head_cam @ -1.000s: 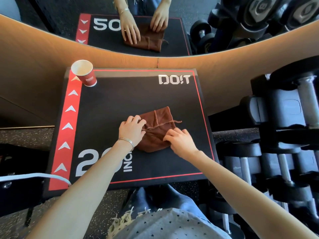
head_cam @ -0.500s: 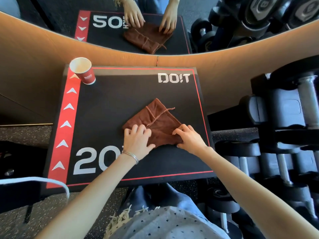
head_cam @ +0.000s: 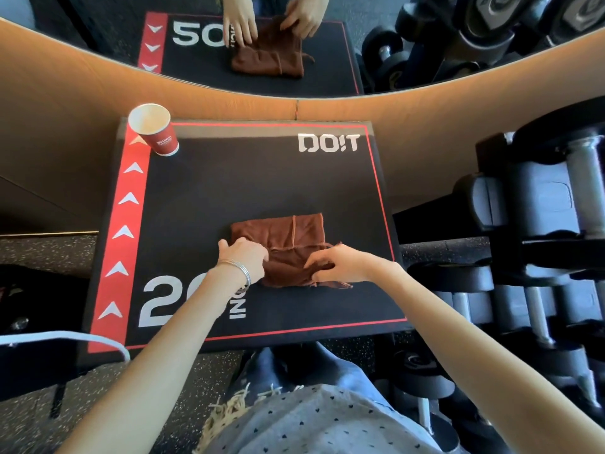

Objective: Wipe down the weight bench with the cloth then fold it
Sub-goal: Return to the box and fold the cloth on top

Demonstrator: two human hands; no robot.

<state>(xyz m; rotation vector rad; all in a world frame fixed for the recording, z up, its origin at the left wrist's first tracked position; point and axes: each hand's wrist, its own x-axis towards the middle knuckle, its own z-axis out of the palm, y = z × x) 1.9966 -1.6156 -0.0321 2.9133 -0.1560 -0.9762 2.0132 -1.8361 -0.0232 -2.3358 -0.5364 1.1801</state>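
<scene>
Down on the black padded bench top, a brown cloth lies folded into a rough rectangle near the middle. The left hand, a bangle at its wrist, presses the cloth's left edge with fingers curled, pinning rather than clenching. The right hand pinches the cloth's near right layer between thumb and fingertips. A red paper cup stands upright at the far left corner, well apart. Dumbbells sit on a rack to the right.
</scene>
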